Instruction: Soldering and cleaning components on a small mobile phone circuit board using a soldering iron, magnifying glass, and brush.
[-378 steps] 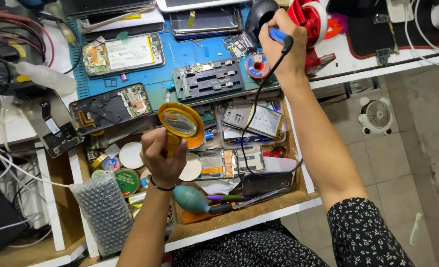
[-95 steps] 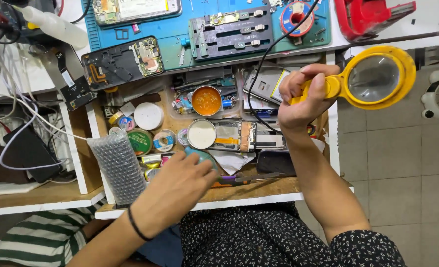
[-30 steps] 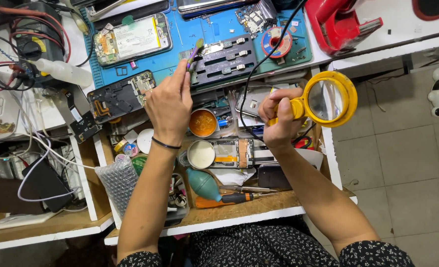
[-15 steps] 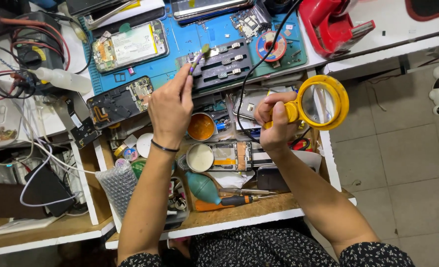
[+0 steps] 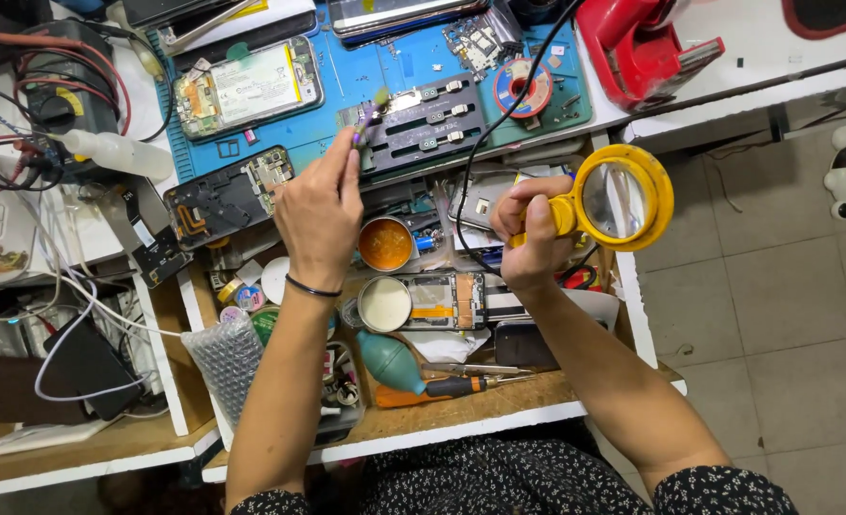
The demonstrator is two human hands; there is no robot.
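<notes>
The small purple-handled brush (image 5: 366, 116), its tip touching the dark slotted metal holder (image 5: 421, 122) on the blue mat (image 5: 413, 57), is being pinched by the left hand (image 5: 316, 212) for fine control, while the right hand (image 5: 528, 234), fingers closed, is holding the round yellow magnifier (image 5: 623, 197) aside.

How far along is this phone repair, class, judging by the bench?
Done: two phones lie opened on the blue mat. In hand: the left hand puts a small brush to the black board holder; the right hand grips a yellow magnifier. Left: nothing is closed up.
</notes>
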